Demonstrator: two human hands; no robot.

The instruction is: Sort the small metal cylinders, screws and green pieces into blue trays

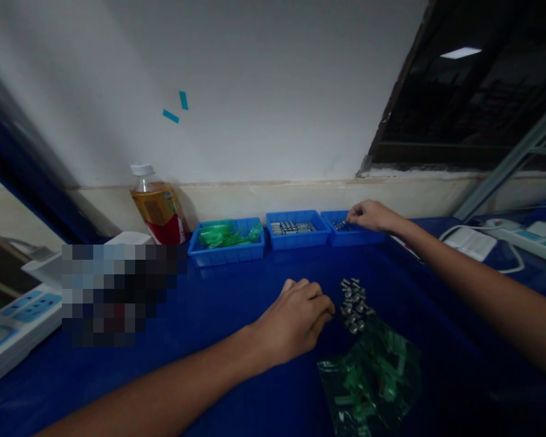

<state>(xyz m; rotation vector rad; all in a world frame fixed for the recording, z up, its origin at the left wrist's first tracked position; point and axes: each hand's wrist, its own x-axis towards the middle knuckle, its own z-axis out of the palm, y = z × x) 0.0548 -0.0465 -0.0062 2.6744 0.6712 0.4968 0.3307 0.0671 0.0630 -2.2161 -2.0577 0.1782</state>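
My right hand reaches into the right-hand blue bin, its fingertips pinched together at the small metal parts lying there. Whatever is between them is too small to make out. My left hand is over the blue tabletop with its fingers curled in; what they hold, if anything, is hidden. Just right of it lies a loose pile of shiny metal fittings. A clear bag of green pieces lies in front of that pile, nearer to me.
Along the wall, a blue bin holds green plastic pieces and another bin holds metal pins. A drink bottle stands at the left. Power strips and cables lie at both sides. A blurred patch covers things at the left.
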